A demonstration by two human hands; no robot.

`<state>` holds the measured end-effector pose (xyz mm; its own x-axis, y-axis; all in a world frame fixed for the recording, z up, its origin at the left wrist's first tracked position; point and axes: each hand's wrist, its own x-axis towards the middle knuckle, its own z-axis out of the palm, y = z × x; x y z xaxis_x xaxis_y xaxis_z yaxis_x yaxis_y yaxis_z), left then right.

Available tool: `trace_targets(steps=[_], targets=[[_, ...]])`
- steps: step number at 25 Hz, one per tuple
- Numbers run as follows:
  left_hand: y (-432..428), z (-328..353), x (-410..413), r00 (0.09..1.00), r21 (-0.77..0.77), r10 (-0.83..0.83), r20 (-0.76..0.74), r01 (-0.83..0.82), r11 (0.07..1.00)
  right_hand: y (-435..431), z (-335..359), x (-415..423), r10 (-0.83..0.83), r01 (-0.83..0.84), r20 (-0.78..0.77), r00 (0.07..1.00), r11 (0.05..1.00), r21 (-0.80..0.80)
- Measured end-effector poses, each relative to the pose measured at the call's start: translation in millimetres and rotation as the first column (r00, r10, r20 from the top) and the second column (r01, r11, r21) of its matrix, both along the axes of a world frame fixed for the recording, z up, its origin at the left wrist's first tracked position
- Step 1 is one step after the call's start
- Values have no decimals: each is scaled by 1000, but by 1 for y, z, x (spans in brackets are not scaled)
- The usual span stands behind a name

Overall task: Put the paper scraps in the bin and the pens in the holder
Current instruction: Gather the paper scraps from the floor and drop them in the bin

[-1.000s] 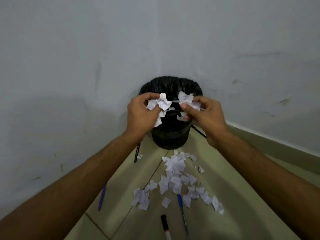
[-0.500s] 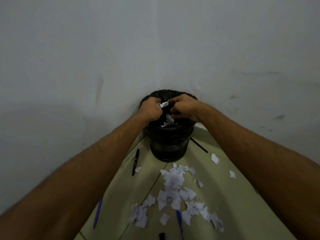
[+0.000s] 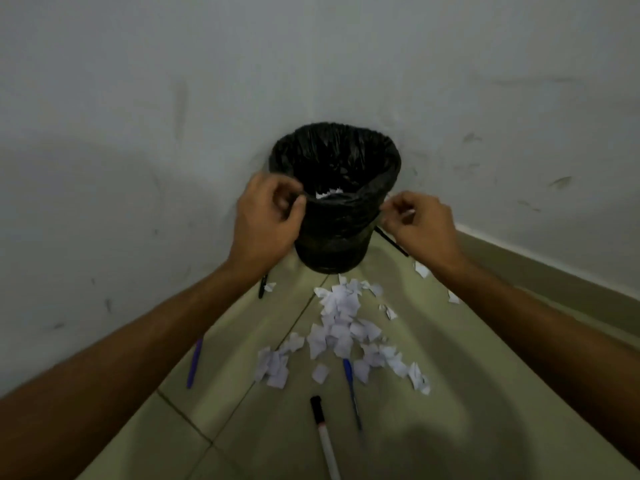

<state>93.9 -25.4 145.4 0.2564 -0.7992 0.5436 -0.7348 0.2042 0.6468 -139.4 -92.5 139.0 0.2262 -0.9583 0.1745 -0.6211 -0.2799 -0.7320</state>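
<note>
One bin (image 3: 335,216), five pens (image 3: 352,389), two hands (image 3: 266,220), many paper scraps (image 3: 341,327)

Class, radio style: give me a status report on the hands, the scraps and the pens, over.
Left hand and right hand at bin, no scraps in grip. Few scraps in bin; pile on floor. Pens on floor, no holder seen.

The bin (image 3: 334,216) wears a black plastic liner, thin, crinkled and faintly glossy, gathered in folds over its rim. The scraps (image 3: 341,327) on the floor are white paper, matt, with torn edges and bent corners. The floor (image 3: 221,393) is smooth pale tile with a dull sheen and dark grout lines. The wall (image 3: 138,98) is matt paint, scuffed and smudged. The marker (image 3: 323,438) and the blue pen (image 3: 351,389) look like smooth plastic.
</note>
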Motion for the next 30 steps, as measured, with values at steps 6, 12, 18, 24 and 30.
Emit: trace_targets(steps=[6, 12, 18, 24, 30], targets=[[119, -161, 31, 957, 854, -140, 253, -153, 497, 81, -130, -75, 451, 16, -576, 682, 779, 627], [102, -195, 2, 979, 794, -191, 66, 64, 605, 98, -175, -63, 297, -77, -448, 843, 892, 445], [71, -186, -22, 928, 817, -355, 110, 119, 564, 90, -166, -28, 314, -139, -384, 869, 898, 418], [34, -196, -19, 888, 719, -421, 186, 169, 674, 56, -171, -18, 302, -159, -485, 821, 936, 313], [-20, -201, -20, 739, 809, -620, 263, 181, 559, -2, -177, -1, 479, -245, -613, 629, 870, 428]])
